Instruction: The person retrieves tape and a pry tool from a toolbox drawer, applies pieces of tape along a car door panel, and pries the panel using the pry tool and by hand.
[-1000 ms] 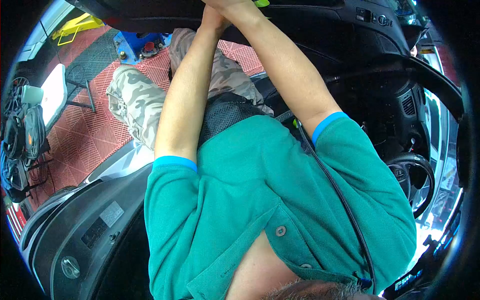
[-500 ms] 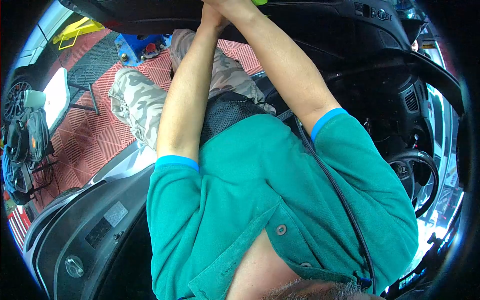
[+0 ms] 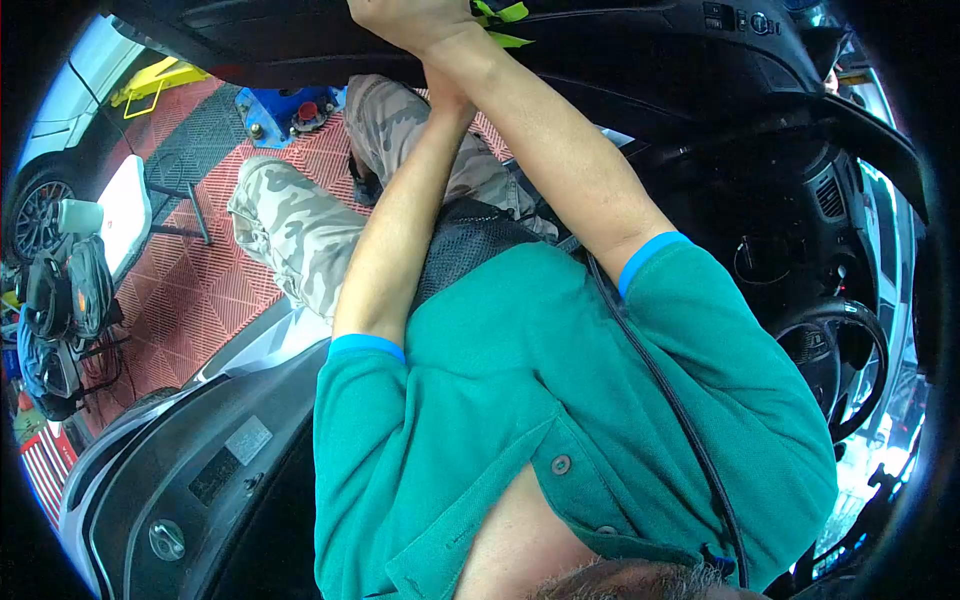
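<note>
My right hand (image 3: 405, 18) is at the top edge, against the dark door panel (image 3: 290, 45); its fingers are cut off or hidden, so any held object cannot be made out. My left hand (image 3: 449, 92) lies below and behind the right wrist, near the panel's lower edge, with its fingers hidden. Bright green strips (image 3: 505, 14) show just right of my right hand. My forearms cross near the wrists.
Camouflage-clad legs (image 3: 300, 225) rest over the red floor tiles (image 3: 215, 280). A steering wheel (image 3: 862, 345) is at the right. A white stool (image 3: 125, 215), bags (image 3: 90, 285) and a blue metal part (image 3: 275, 115) are at the left. A black cable (image 3: 675, 405) crosses the green shirt.
My right hand has shifted left along the panel. My left hand has come down and slightly right, behind the right wrist. More of the green strips shows, and the view has shifted slightly.
</note>
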Tool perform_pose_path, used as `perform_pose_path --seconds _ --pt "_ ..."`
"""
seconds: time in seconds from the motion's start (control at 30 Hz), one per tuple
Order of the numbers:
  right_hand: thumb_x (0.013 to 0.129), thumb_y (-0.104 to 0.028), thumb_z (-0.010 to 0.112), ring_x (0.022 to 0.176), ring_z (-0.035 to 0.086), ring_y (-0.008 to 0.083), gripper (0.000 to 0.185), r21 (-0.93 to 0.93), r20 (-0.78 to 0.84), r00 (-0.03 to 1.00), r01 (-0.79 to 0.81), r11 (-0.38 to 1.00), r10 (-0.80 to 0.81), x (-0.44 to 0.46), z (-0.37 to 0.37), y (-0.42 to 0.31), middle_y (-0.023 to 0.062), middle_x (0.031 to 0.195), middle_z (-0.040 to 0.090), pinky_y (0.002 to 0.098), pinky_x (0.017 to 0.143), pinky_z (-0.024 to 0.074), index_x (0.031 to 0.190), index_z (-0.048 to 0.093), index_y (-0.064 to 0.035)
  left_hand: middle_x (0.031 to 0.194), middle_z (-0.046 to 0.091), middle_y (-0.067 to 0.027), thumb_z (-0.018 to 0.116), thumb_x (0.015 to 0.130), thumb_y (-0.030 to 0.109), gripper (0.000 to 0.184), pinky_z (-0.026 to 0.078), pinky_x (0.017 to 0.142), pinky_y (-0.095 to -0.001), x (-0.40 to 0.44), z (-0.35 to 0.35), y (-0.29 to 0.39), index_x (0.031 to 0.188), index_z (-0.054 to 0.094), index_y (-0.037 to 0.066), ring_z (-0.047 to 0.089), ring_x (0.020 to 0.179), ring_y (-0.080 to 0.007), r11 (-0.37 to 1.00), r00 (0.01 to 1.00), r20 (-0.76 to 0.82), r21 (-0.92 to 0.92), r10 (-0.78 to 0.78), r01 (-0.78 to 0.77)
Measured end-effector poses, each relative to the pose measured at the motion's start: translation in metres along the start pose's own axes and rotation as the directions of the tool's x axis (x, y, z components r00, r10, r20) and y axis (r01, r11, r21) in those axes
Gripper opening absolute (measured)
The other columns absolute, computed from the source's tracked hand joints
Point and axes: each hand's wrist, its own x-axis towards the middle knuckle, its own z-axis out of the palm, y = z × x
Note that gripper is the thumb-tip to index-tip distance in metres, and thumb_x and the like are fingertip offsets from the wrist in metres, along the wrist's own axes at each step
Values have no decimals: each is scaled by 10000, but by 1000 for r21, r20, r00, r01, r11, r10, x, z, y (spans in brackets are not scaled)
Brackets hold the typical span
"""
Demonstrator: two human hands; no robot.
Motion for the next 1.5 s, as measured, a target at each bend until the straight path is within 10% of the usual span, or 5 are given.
perform_pose_path --seconds 0.17,0.33,0.53,0.67,1.5 --pt "955 -144 594 537 642 283 237 -14 -44 998 42 999 -42 1 2 1 97 637 621 418 487 529 728 633 -90 1186 640 -202 603 1035 242 441 489 929 -414 4 14 15 1349 511 -53 617 1046 -301 731 956 149 618 254 -290" --pt "960 -148 596 526 638 282 262 -2 -21 999 -26 1000 26 0 0 -1 97 625 614 415 478 525 705 628 -96 1272 573 -270 593 1015 207 448 436 981 -480 4 48 33 1360 485 -57 562 1089 -395 944 941 -110 51 -320 327" --pt "973 -170 596 501 628 286 288 35 -20 997 -68 997 69 2 -4 -2 97 618 611 415 460 526 695 623 -104 1239 597 -277 542 1057 227 405 434 985 -487 0 77 -4 1358 499 -39 581 1106 -384 487 861 -192 870 472 -73" --pt "980 -184 589 498 626 291 296 -17 4 999 -47 999 47 -1 -2 -1 100 621 616 421 462 527 696 622 -110 1173 631 -267 566 1054 232 413 449 965 -458 5 55 24 1363 518 -38 602 1108 -364 894 979 -187 423 -76 150" --pt "996 -216 570 562 669 366 382 51 26 992 -126 991 125 8 6 2 167 640 658 470 535 561 655 649 -63 1367 573 -180 627 976 268 445 410 1100 -456 41 -6 19 1371 557 75 515 1297 -343 893 957 276 400 95 -204"
